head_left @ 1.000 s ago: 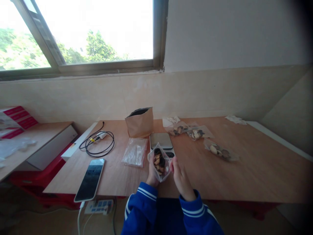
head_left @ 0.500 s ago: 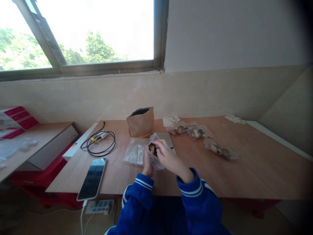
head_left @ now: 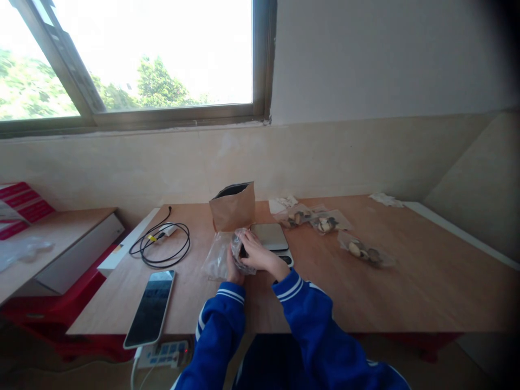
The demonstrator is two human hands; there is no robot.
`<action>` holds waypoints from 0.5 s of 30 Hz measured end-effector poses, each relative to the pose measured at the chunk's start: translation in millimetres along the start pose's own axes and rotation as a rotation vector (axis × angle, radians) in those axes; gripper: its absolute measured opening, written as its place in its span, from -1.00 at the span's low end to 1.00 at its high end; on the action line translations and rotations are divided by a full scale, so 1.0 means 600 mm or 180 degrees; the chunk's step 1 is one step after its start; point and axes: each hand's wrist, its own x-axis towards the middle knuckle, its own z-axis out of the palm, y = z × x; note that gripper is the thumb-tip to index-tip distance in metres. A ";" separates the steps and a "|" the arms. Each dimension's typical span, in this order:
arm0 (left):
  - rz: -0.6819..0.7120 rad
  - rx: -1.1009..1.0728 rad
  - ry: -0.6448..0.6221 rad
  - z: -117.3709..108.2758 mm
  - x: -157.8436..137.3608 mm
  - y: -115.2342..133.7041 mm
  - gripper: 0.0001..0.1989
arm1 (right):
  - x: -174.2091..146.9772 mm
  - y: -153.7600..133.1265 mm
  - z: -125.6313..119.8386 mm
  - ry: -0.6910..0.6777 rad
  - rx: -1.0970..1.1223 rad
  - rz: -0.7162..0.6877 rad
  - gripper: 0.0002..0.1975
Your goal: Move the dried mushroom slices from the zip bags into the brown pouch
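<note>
A clear plastic bag [head_left: 237, 241] with dark contents is held upright over the near part of the table. My left hand [head_left: 234, 268] is closed round its lower left side, the fingers mostly hidden behind the plastic. Bent over the bag's top and right side, my right hand [head_left: 260, 257] grips it, its fingertips partly hidden. Under and left of my hands lie flat clear bags [head_left: 215, 259]. A small scale [head_left: 270, 237] with a bare plate sits just behind my right hand. Behind the bag stands an open brown paper pouch [head_left: 232, 209].
Filled bags of light and dark dried slices [head_left: 325, 222] lie at the back right, another filled bag [head_left: 363, 251] nearer. On the left are a coiled black cable [head_left: 187, 246] and a phone [head_left: 150, 311] on the table's front edge. White tissue [head_left: 385, 200] lies far right.
Both hands have drawn slightly left with the bag, uncovering the scale. My right hand has moved from the bag's opening to hold the plastic closer together. The view has shifted a little.
</note>
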 end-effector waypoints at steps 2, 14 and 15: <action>-0.0181 -0.0524 0.0035 -0.007 0.002 -0.002 -0.57 | 0.005 0.004 -0.002 -0.0116 -0.0010 -0.0034 -0.22; -0.0311 -0.0751 0.0154 -0.022 0.011 -0.005 -0.71 | 0.013 0.006 -0.003 0.0111 -0.0498 -0.0239 -0.66; -0.0306 -0.0784 0.0157 -0.023 0.012 -0.005 -0.72 | 0.013 0.005 -0.003 0.0152 -0.0495 -0.0289 -0.72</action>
